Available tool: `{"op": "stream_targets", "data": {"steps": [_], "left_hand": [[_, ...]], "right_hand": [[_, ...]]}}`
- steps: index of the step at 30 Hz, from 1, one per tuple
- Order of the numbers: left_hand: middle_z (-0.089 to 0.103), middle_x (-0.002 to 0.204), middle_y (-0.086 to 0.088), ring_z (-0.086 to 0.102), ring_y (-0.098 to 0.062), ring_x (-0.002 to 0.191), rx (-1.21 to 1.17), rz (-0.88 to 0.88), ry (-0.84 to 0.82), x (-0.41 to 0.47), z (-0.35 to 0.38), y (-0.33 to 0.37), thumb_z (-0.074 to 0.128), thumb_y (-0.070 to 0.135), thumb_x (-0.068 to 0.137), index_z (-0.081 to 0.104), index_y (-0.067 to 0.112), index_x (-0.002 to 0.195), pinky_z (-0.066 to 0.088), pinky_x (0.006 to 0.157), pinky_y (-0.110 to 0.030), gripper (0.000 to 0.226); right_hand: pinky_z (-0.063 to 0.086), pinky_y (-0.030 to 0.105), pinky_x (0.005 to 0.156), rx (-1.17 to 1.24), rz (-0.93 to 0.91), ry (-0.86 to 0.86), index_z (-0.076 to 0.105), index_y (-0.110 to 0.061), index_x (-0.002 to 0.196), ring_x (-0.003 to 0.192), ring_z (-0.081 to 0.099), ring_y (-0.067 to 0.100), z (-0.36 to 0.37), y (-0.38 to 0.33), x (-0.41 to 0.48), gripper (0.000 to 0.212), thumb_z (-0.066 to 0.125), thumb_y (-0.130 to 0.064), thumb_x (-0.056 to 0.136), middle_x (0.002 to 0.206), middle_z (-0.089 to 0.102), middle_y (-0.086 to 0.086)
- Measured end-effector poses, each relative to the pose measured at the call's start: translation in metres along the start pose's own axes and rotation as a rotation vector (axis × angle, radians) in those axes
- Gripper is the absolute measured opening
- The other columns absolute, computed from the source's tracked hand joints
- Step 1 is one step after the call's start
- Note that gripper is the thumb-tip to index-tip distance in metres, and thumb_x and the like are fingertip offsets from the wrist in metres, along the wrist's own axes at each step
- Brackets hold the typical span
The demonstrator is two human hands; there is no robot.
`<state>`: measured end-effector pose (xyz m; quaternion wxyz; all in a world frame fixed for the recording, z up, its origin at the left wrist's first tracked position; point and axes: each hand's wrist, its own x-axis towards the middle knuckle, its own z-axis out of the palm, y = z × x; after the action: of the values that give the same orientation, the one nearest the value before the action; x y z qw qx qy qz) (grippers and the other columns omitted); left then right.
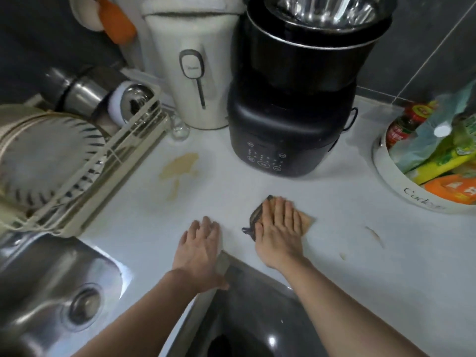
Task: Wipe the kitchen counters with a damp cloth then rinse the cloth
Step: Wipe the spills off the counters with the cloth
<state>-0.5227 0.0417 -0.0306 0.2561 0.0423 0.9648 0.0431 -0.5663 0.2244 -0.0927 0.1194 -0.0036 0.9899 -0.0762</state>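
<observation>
**Pale counter, cloth under my right palm**

White worktop [257,191] runs across the kitchen corner, with dark tiles behind it, and the black cooker [288,124] stands at the back of it.

Straight in front of the cooker lies the cloth [307,220], tan with a dark edge, flat on the counter. My right hand [279,228] is on top of it, palm down and fingers straight and close together, pressing it onto the surface. My left hand [199,248] is in front of the cooker too, a little to its left. It lies flat on the bare counter near the front edge, fingers straight and holding nothing.

Just left of the cooker's front there is a tan spill [177,167] on the worktop. A thin brown streak [374,235] lies in front of the cooker to its right.

A white kettle [190,73] stands touching the cooker's left side. Further left of the cooker is a dish rack [123,161] holding plates [46,155], and a steel sink [51,279] sits nearer me on that side. Right of the cooker, well apart, stands a white bowl [391,181] filled with packets and a jar.
</observation>
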Motion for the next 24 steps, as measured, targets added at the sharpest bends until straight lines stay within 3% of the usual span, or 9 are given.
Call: {"op": "stream_targets", "data": {"steps": [3, 6, 9, 11, 15, 18, 22, 24], "left_hand": [[0.01, 0.16, -0.008, 0.016, -0.032, 0.144, 0.022, 0.04, 0.071, 0.005, -0.002, -0.009, 0.081, 0.063, 0.064, 0.012, 0.018, 0.154, 0.02, 0.119, -0.04, 0.121], [-0.002, 0.164, -0.005, 0.005, -0.031, 0.148, 0.019, 0.121, 0.027, 0.009, -0.003, -0.035, 0.078, 0.067, 0.064, 0.004, 0.026, 0.156, 0.01, 0.121, -0.04, 0.125], [-0.033, 0.159, -0.003, -0.025, -0.029, 0.148, 0.073, 0.172, -0.106, 0.01, 0.002, -0.049, 0.081, 0.066, 0.061, -0.025, 0.03, 0.151, -0.008, 0.12, -0.042, 0.144], [-0.039, 0.155, -0.005, -0.031, -0.031, 0.144, 0.113, 0.2, -0.163, 0.012, 0.0, -0.05, 0.084, 0.062, 0.06, -0.033, 0.027, 0.147, -0.01, 0.12, -0.044, 0.15], [-0.039, 0.155, -0.005, -0.033, -0.031, 0.143, 0.147, 0.228, -0.196, 0.017, -0.005, -0.054, 0.086, 0.061, 0.059, -0.032, 0.026, 0.148, -0.011, 0.118, -0.042, 0.152], [-0.038, 0.156, -0.003, -0.034, -0.03, 0.142, 0.106, 0.225, -0.192, 0.019, -0.003, -0.057, 0.088, 0.058, 0.058, -0.032, 0.026, 0.149, -0.012, 0.118, -0.042, 0.153], [-0.04, 0.155, -0.001, -0.038, -0.025, 0.138, 0.054, 0.228, -0.207, 0.019, -0.005, -0.056, 0.09, 0.051, 0.058, -0.031, 0.026, 0.149, -0.011, 0.118, -0.042, 0.153], [-0.041, 0.154, -0.002, -0.04, -0.025, 0.135, 0.05, 0.21, -0.217, 0.02, -0.005, -0.054, 0.091, 0.05, 0.058, -0.03, 0.025, 0.149, -0.011, 0.118, -0.044, 0.153]], "right_hand": [[-0.005, 0.04, 0.12, -0.085, -0.263, 0.006, 0.002, -0.018, 0.155, 0.15, -0.006, 0.027, 0.005, 0.008, -0.009, 0.07, 0.0, -0.049, 0.092, 0.163, -0.003, 0.009], [0.004, 0.041, 0.118, -0.14, -0.224, 0.084, 0.018, -0.018, 0.154, 0.149, 0.01, 0.026, 0.009, 0.053, -0.036, 0.062, 0.011, -0.045, 0.098, 0.161, 0.014, 0.008], [0.001, 0.044, 0.121, -0.07, 0.013, 0.061, 0.011, -0.019, 0.155, 0.15, 0.003, 0.03, 0.001, 0.038, -0.003, 0.071, 0.004, -0.048, 0.09, 0.162, 0.007, 0.011], [-0.002, 0.046, 0.121, -0.043, 0.026, 0.083, 0.006, -0.02, 0.155, 0.149, -0.002, 0.033, -0.001, -0.006, 0.027, 0.076, 0.0, -0.049, 0.085, 0.162, 0.001, 0.013], [-0.012, 0.043, 0.119, -0.081, -0.214, -0.008, -0.01, -0.021, 0.154, 0.148, -0.017, 0.028, 0.001, -0.069, 0.043, 0.074, -0.006, -0.048, 0.085, 0.162, -0.014, 0.01], [-0.006, 0.041, 0.118, -0.095, -0.341, 0.015, 0.001, -0.02, 0.155, 0.149, -0.009, 0.025, 0.004, -0.041, 0.014, 0.066, 0.006, -0.046, 0.094, 0.162, -0.006, 0.006], [0.001, 0.041, 0.118, -0.113, -0.091, 0.03, 0.01, -0.021, 0.155, 0.15, 0.002, 0.027, 0.007, 0.025, -0.03, 0.063, 0.014, -0.045, 0.096, 0.162, 0.006, 0.007], [-0.001, 0.042, 0.118, -0.083, 0.061, 0.022, 0.009, -0.021, 0.155, 0.15, 0.002, 0.03, 0.002, 0.019, -0.026, 0.068, 0.01, -0.046, 0.092, 0.162, 0.007, 0.011]]}}
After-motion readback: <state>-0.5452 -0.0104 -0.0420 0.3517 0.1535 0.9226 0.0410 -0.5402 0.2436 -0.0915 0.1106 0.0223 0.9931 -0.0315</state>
